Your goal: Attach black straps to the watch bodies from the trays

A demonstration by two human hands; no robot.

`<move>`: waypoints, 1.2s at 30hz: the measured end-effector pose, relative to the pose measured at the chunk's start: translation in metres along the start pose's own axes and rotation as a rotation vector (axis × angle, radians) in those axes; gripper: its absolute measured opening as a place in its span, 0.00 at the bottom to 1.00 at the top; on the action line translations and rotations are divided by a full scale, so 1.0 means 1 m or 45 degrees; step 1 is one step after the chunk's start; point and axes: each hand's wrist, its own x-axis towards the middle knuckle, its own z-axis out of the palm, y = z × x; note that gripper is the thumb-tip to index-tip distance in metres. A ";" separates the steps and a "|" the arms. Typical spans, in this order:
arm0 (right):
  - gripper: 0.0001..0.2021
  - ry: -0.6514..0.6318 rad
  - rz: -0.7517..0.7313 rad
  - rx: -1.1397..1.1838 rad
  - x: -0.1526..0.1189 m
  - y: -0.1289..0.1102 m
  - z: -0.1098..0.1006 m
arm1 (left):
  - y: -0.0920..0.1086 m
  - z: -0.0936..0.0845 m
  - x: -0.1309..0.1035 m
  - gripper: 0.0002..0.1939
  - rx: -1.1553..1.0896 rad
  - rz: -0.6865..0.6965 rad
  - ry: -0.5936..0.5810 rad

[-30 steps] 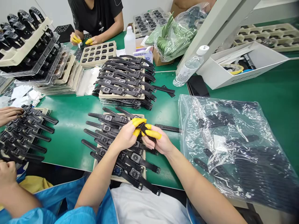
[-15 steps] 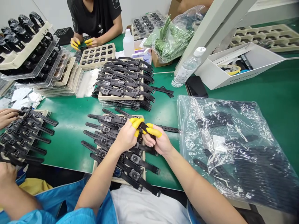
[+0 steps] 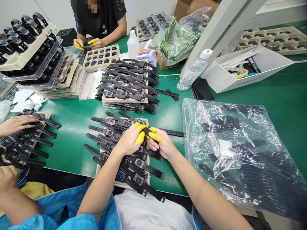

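Note:
My left hand (image 3: 129,141) and my right hand (image 3: 165,144), both wearing yellow finger cots, meet over a cream tray (image 3: 98,171) of black smartwatches. Pinched between them is a black watch strap (image 3: 146,130); the fingers cover most of it, and I cannot tell whether a watch case is attached. Beneath my forearms, several watches (image 3: 139,163) lie back side up, with their straps spread over the tray's sides. Just right of my hands, a loose black strap (image 3: 174,132) rests on the green table.
A clear zip bag (image 3: 225,148) of black straps covers the right side. Behind my tray stands a stack of watch trays (image 3: 124,99). A water bottle (image 3: 193,71) leans near a white box (image 3: 261,75). At left, a co-worker's hand (image 3: 21,123) touches other watches; another person sits opposite.
My hands stay almost in place, with the fingers shifting slightly around the strap. The co-worker's hand at left has reached farther right over its watches.

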 end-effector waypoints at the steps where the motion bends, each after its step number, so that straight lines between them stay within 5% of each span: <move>1: 0.18 -0.008 0.001 0.003 0.000 0.000 0.000 | 0.000 -0.002 0.000 0.18 -0.049 0.002 0.013; 5: 0.19 -0.032 0.012 0.002 0.000 -0.005 -0.002 | -0.003 -0.006 0.000 0.20 -0.178 -0.077 0.128; 11: 0.21 -0.087 0.125 -0.007 -0.003 -0.008 0.000 | 0.001 -0.004 0.005 0.10 -0.329 -0.020 0.369; 15: 0.20 -0.178 0.319 0.002 -0.003 -0.006 0.003 | 0.009 0.000 0.006 0.16 -0.702 -0.242 0.475; 19: 0.21 -0.259 0.492 -0.112 -0.002 -0.005 0.004 | 0.001 -0.016 0.008 0.23 -0.971 -0.520 1.005; 22: 0.22 -0.178 0.420 -0.329 -0.002 -0.009 0.001 | -0.009 -0.029 0.010 0.26 -0.987 -0.587 1.299; 24: 0.21 -0.044 0.234 -0.386 -0.001 -0.012 -0.001 | -0.010 -0.027 0.011 0.25 -0.978 -0.645 1.142; 29: 0.19 0.023 0.020 -0.230 -0.003 -0.013 0.001 | -0.001 0.006 0.003 0.17 -0.602 -0.561 0.263; 32: 0.18 -0.063 0.084 -0.197 -0.003 -0.011 0.004 | -0.001 0.015 -0.002 0.26 -0.200 -0.256 0.145; 36: 0.16 -0.138 0.155 -0.157 -0.001 -0.014 0.005 | -0.005 0.010 0.000 0.34 -0.070 -0.021 0.120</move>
